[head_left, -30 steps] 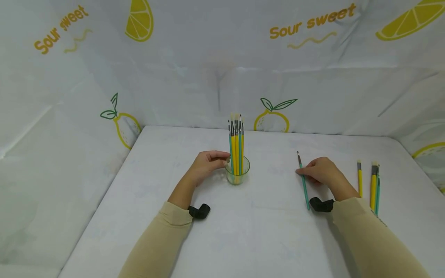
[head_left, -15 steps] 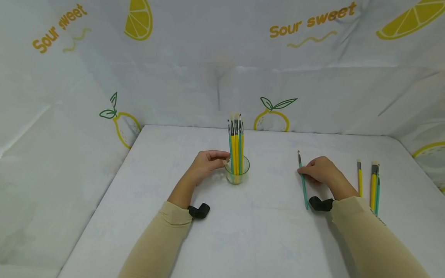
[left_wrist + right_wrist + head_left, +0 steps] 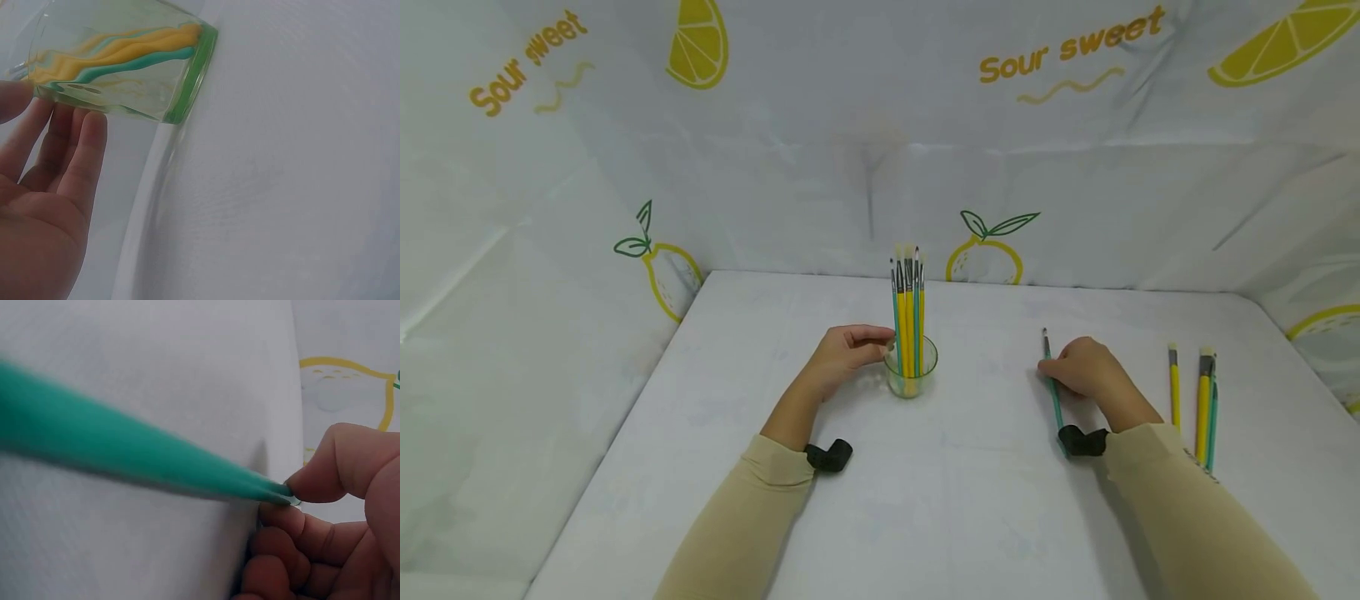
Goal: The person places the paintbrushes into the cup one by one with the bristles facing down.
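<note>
Upright in a clear glass cup (image 3: pixel 912 390) stand several yellow- and green-handled paintbrushes (image 3: pixel 908 317), bristles up. My left hand (image 3: pixel 842 358) holds the cup at its left side, thumb and fingers near the rim. In the left wrist view its fingertips rest against the wall of the glass (image 3: pixel 134 97). To the right, my right hand (image 3: pixel 1086 369) pinches a slim green paintbrush (image 3: pixel 1056 400) between thumb and index finger, bristles pointing away. Up close in the right wrist view, the green handle (image 3: pixel 112 434) runs to the fingertips, the other fingers curled beneath.
Right of the right forearm lie a thin yellow paintbrush (image 3: pixel 1175 387), a thicker yellow paintbrush (image 3: pixel 1203 408) and a green paintbrush (image 3: pixel 1213 400) beside it. A white cloth covers the table (image 3: pixel 925 525). Lemon-printed sheeting (image 3: pixel 820 183) rises behind and at the sides.
The right hand has turned and shifted slightly left, and its wrist now overlaps the lower end of the green paintbrush. The left hand and the cup hold still.
</note>
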Available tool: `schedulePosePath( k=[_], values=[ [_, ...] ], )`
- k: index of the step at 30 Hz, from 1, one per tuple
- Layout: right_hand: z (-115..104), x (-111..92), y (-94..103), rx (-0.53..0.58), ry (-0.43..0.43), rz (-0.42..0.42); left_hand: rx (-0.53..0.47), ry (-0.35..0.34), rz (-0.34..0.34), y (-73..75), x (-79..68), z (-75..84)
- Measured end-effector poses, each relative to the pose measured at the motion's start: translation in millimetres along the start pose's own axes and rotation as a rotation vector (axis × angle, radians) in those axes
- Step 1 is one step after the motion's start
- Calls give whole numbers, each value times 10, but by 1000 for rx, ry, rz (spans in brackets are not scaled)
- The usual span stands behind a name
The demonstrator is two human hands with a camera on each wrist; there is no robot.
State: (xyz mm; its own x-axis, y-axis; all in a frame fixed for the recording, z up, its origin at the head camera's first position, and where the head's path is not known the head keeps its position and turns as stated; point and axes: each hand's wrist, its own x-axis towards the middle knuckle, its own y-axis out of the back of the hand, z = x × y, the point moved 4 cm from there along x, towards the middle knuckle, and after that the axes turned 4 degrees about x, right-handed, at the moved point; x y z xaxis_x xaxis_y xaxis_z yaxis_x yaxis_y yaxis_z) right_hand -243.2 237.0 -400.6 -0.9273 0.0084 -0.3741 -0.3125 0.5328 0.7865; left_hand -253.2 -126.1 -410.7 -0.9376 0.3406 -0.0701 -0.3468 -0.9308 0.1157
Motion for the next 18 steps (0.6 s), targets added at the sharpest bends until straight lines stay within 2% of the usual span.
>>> schedulePosePath(
  k=[6, 11, 18],
  values=[
    [0, -54, 30, 53, -17, -17, 7, -7, -3, 0, 2, 6],
    [-70, -84, 30, 230, 12, 33, 13, -8, -2, 2, 7, -5],
    [-444, -162, 102, 405, 216, 185, 14, -2, -1, 4, 7, -13]
  ],
)
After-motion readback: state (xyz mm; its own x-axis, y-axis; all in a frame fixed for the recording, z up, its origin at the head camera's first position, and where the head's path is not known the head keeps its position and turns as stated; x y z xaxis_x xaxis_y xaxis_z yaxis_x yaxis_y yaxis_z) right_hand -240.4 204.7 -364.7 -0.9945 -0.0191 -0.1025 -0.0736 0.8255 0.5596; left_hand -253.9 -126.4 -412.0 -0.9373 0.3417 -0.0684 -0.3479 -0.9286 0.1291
